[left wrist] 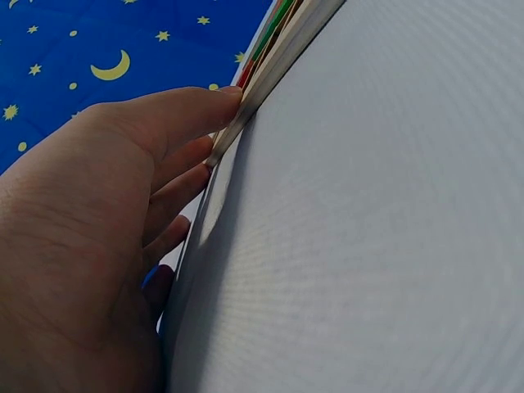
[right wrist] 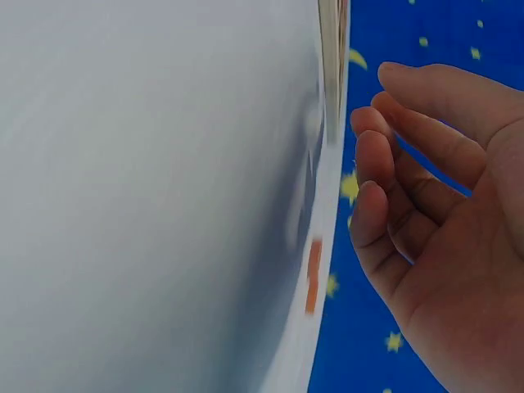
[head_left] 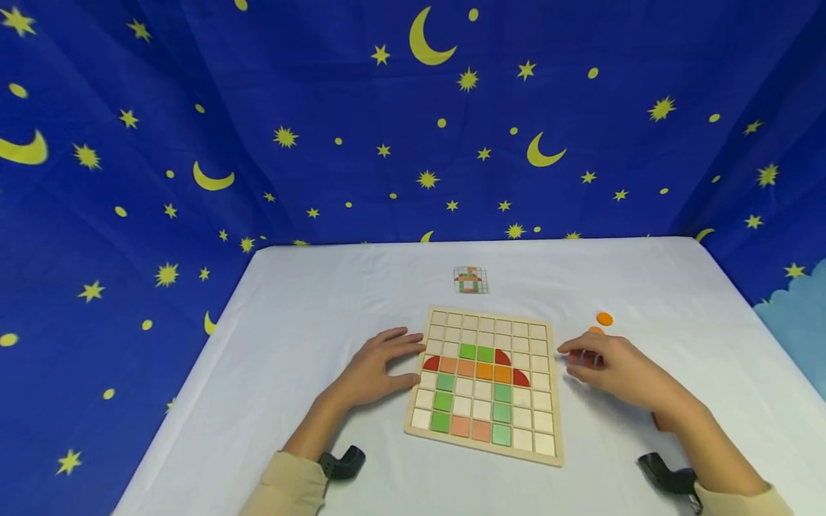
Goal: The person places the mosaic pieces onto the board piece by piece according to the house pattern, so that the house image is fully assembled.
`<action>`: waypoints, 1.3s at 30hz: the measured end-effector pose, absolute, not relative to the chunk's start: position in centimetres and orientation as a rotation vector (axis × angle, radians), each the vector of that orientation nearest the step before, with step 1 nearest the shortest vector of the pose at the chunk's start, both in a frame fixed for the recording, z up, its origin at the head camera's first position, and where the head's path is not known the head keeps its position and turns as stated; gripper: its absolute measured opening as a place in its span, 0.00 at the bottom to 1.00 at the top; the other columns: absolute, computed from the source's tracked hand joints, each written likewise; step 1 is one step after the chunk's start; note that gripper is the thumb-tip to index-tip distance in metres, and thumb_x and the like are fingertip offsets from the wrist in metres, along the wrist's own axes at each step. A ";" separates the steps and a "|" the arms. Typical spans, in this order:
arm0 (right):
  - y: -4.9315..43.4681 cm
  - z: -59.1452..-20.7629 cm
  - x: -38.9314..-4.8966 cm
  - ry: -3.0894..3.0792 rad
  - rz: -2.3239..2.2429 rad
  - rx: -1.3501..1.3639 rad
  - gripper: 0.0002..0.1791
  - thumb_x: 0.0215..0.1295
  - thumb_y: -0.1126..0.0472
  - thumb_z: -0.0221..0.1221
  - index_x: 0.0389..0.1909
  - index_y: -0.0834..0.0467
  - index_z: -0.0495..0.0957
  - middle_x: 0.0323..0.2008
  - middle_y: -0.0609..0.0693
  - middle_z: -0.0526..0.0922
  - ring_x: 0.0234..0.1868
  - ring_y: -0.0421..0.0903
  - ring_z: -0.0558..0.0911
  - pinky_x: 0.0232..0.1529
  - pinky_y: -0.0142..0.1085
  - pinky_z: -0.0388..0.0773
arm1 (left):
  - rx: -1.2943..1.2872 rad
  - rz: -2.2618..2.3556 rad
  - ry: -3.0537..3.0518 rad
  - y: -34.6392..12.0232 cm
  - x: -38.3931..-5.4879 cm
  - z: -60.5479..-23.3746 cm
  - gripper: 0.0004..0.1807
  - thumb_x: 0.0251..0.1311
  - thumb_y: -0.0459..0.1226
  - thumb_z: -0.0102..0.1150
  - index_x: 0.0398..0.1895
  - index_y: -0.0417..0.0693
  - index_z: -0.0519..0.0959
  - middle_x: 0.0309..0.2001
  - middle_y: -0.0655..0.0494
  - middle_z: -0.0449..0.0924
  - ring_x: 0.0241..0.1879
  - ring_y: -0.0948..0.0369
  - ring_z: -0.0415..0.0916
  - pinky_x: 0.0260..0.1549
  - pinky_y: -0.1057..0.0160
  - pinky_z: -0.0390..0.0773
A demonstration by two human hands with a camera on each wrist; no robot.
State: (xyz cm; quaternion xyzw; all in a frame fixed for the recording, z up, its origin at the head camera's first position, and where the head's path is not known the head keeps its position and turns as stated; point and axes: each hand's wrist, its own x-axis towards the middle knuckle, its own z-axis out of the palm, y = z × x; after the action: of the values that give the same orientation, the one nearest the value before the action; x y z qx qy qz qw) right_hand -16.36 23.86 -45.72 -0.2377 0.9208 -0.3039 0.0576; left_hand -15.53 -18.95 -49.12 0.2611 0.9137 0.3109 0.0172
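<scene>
A square wooden grid board [head_left: 540, 416] lies on the white table, its cells partly filled with green, orange, salmon and red pieces in a mushroom-like or house-like figure. My left hand [head_left: 381, 365] rests at the board's left edge, thumb and fingertips touching the frame; the left wrist view shows the thumb against its rim. To the right of the board hovers my right hand [head_left: 619, 369], its fingers loosely bent. In the right wrist view nothing lies between its fingertips. Just beyond it are two orange pieces [head_left: 604, 319], one partly hidden by the hand.
A small pattern card [head_left: 471, 279] with a similar coloured figure lies behind the board. A reddish piece [head_left: 660, 423] shows partly beside the right wrist. A blue curtain [head_left: 361, 107] with yellow moons and stars surrounds the table [head_left: 323, 287].
</scene>
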 end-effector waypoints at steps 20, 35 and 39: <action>30.7 -45.2 -14.0 2.820 -0.871 -0.416 0.18 0.63 0.48 0.63 0.51 0.51 0.80 0.36 0.43 0.79 0.33 0.40 0.75 0.31 0.31 0.74 | 0.801 0.931 2.845 -19.1 -15.7 -49.5 0.30 0.57 0.57 0.63 0.63 0.62 0.75 0.67 0.71 0.64 0.70 0.62 0.50 0.65 0.49 0.54; 35.3 -46.5 -12.4 2.702 -0.882 -0.264 0.16 0.66 0.57 0.60 0.52 0.57 0.79 0.45 0.50 0.82 0.35 0.36 0.76 0.32 0.30 0.75 | 0.796 0.933 2.836 -19.0 -15.7 -49.4 0.30 0.56 0.55 0.64 0.63 0.62 0.75 0.67 0.71 0.65 0.70 0.63 0.50 0.65 0.51 0.53; 36.4 -46.9 -12.1 2.681 -0.873 -0.230 0.18 0.62 0.63 0.62 0.54 0.60 0.77 0.43 0.50 0.80 0.32 0.38 0.73 0.28 0.31 0.72 | 0.785 0.923 2.836 -19.0 -15.8 -49.3 0.30 0.56 0.55 0.64 0.63 0.63 0.75 0.67 0.73 0.64 0.70 0.64 0.50 0.65 0.51 0.53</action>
State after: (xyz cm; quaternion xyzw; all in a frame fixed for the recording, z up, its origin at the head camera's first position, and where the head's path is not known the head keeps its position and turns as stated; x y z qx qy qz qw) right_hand -12.06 36.40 -46.95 -0.0801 0.9362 -0.3048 0.1558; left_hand -15.76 -18.99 -49.31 0.2546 0.9192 0.2990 0.0290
